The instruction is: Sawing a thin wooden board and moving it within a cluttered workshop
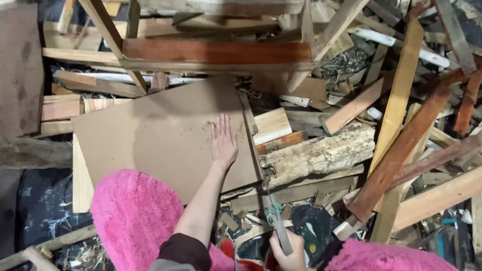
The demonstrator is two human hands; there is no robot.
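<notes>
Left hand (223, 143) flat, open on stiff, light board (160, 135); right hand (288, 251) grips saw (268, 200); hold board near cut edge.

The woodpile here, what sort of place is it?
Probably a scrap-timber heap at a rough woodworking spot: piled offcut planks, a rotted log, and a handsaw cutting a brown board.
</notes>
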